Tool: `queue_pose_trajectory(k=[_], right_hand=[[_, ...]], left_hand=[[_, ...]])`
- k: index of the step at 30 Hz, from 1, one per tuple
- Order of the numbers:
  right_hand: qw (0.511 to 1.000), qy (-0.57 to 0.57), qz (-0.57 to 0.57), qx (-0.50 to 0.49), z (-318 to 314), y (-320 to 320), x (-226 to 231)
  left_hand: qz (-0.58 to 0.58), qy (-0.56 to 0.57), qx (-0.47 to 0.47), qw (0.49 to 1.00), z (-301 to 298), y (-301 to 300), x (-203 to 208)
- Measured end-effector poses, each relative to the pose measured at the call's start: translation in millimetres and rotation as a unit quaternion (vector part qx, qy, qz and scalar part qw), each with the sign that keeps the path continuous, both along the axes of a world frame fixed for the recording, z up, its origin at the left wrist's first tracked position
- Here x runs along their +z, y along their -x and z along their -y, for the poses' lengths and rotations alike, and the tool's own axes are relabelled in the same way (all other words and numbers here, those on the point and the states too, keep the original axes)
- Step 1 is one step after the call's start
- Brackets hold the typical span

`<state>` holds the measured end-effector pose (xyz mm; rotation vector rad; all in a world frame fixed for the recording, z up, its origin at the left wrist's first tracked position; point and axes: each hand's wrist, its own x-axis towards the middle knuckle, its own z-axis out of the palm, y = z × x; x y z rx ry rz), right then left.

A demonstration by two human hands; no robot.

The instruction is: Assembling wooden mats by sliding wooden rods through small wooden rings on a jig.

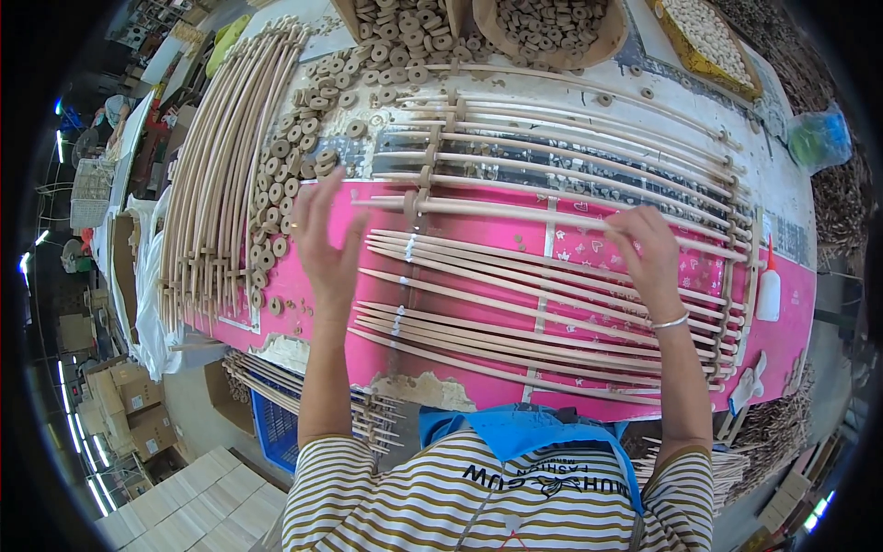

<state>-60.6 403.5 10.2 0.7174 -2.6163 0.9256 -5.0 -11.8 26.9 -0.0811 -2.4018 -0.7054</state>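
Observation:
My left hand (324, 235) is raised at the left ends of the wooden rods, its fingers apart and nothing visible in them. On the right, my right hand (644, 248) has its thumb and fingers closed round a pale wooden rod (515, 212). A brown wooden ring (412, 210) sits on that rod near its left end. Below it lie several bare rods (478, 276), side by side, with white glue-like dabs (398, 317) near their left ends. Farther up, other rods (552, 143) carry brown rings near both ends.
Loose wooden rings (276, 193) spread beside my left hand, and a bowl (618, 46) of rings stands at the back. Ringed rods (216, 147) lie stacked at the left. A white squeeze bottle (769, 293) and a yellow tray (676, 41) are at the right.

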Motion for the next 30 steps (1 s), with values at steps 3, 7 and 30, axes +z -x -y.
queue_pose_trajectory(k=[3,7,30], right_hand=[[0.999,0.031,0.013,0.003,-14.1,30.0,-10.1],[0.999,0.046,0.013,-0.007,-25.3,59.9,-21.9],[0.999,-0.019,0.015,-0.022,-34.8,75.2,-38.0]], left_hand=[[0.036,-0.089,0.028,0.995,19.1,12.6,-5.4],[0.079,-0.124,0.051,0.988,50.1,22.9,-33.3],[0.194,0.229,0.062,0.952,92.4,150.3,-80.9]])
